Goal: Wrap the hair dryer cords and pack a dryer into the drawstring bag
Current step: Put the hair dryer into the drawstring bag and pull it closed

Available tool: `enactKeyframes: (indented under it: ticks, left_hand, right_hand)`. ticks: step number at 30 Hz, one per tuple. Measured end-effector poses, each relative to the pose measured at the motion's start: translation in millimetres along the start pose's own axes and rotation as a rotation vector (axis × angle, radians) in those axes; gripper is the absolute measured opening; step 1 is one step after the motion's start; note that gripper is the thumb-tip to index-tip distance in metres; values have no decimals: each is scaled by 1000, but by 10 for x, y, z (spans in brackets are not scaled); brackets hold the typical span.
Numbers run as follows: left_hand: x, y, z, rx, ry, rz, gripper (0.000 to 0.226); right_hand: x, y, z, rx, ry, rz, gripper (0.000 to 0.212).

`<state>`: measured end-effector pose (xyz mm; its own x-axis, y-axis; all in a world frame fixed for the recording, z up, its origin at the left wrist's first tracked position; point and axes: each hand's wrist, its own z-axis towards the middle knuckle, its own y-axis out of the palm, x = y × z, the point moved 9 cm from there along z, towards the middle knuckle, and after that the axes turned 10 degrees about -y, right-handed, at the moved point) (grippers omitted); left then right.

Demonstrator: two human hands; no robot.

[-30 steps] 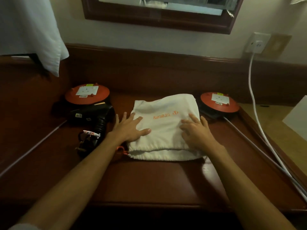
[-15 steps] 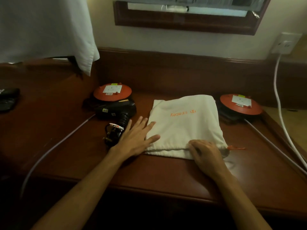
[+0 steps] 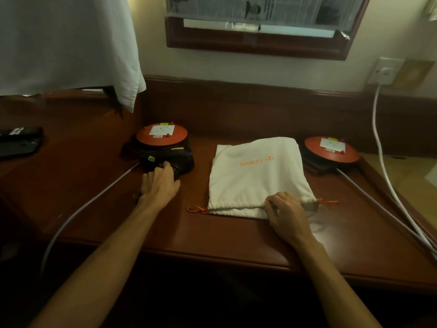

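A white drawstring bag (image 3: 256, 176) with orange lettering lies flat on the brown desk (image 3: 224, 235), its orange cord ends sticking out at both near corners. My right hand (image 3: 287, 215) rests on the bag's near hem with curled fingers pinching the fabric. A black hair dryer (image 3: 170, 159) lies left of the bag, in front of an orange disc. My left hand (image 3: 160, 183) lies over the dryer's handle, fingers curling onto it; the wrapped cord below is hidden by my hand.
Two orange-topped round devices (image 3: 162, 134) (image 3: 331, 149) stand at the back, each with a grey cable running toward me. A white cord (image 3: 378, 143) hangs from a wall outlet at right. A black remote (image 3: 19, 140) lies far left. White cloth (image 3: 66, 43) hangs above.
My left hand left the bag's left edge and moved left and back onto the hair dryer. My right hand stays at the bag's near hem. The view shifted left.
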<state>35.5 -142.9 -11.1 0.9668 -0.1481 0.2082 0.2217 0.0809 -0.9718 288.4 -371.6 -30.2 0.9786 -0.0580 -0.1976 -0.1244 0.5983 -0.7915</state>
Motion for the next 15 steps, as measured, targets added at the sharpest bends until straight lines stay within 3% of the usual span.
enactKeyframes:
  ticks: [2, 4, 9, 13, 15]
  left_hand:
    - [11, -40, -68, 19, 52, -85, 61]
    - [31, -77, -194, 1, 95, -260, 62]
    - [408, -433, -754, -1, 323, -818, 50]
    - [926, -447, -1042, -337, 483, -1209, 27]
    - [1099, -334, -1054, -474, 500, -1231, 41]
  right_hand:
    - [-32, -47, -6, 62, 26, 1, 3]
    - [-161, -66, -21, 136, 80, 124, 10]
    - [-773, 27, 122, 79, 265, 751, 30]
    - [-994, -143, 352, 125, 286, 1083, 43]
    - [-826, -257, 347, 187, 342, 1105, 41]
